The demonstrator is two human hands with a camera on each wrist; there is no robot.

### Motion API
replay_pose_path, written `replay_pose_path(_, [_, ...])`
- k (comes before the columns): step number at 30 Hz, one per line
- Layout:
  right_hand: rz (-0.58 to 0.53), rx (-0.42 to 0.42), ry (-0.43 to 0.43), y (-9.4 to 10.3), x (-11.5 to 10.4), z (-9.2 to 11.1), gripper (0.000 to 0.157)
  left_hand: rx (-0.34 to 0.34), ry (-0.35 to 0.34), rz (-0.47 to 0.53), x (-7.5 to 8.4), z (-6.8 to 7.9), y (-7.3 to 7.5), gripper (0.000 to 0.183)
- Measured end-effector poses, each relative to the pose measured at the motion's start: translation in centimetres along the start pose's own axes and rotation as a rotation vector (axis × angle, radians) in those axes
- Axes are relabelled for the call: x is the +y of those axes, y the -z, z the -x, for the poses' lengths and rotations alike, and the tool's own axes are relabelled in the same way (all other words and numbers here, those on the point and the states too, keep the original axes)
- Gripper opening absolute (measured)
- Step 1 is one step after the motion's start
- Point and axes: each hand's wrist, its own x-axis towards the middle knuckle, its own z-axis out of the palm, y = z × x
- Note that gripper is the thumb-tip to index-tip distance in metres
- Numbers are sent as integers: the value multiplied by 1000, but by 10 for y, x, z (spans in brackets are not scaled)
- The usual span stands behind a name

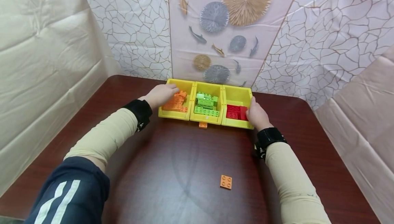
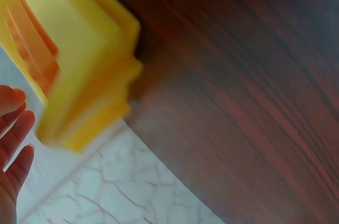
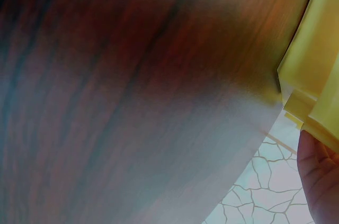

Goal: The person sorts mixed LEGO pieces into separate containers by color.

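Note:
Three joined yellow bins stand near the table's far edge: the left bin (image 1: 174, 115) holds orange bricks (image 1: 176, 103), the middle bin (image 1: 207, 119) green bricks (image 1: 205, 103), the right bin (image 1: 237, 123) red bricks (image 1: 235, 112). My left hand (image 1: 160, 95) is above the left bin's outer side. In the left wrist view, its fingers (image 2: 18, 134) are parted and loosely bent, with nothing visible between them. With my right hand (image 1: 258, 114) I grip the right bin's outer wall; the right wrist view shows a digit against the yellow edge, the others partly hidden.
One orange brick (image 1: 226, 182) lies on the dark brown table (image 1: 172, 169) towards the front right. Another orange brick (image 1: 202, 125) lies against the front of the middle bin. A patterned cloth backdrop (image 1: 138, 29) rises behind the table.

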Motion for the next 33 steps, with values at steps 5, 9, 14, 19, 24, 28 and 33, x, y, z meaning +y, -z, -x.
replay_pose_path(5, [-2,4,0,-1,2,0,71,116,-262,-66,32,5,-6,21])
replay_pose_path(9, [-7,7,-13,-1,3,-2,72,119,-432,-58,67,10,-14,19])
replay_pose_path(14, [-19,0,-21,-2,4,-5,73,43,-510,-46,97,15,-27,23])
replay_pose_path(19, [-22,-9,-19,-3,4,-4,72,-16,-515,-121,107,18,-36,27])
replay_pose_path(24, [-26,-3,-13,-2,2,-3,72,-43,-494,-151,109,17,-44,30])
replay_pose_path(28, [-40,-7,-25,-1,1,-2,73,-20,-485,-133,108,20,-46,28])
replay_pose_path(33, [-38,-9,-29,-1,2,-1,73,-65,-468,-77,109,28,-45,25])
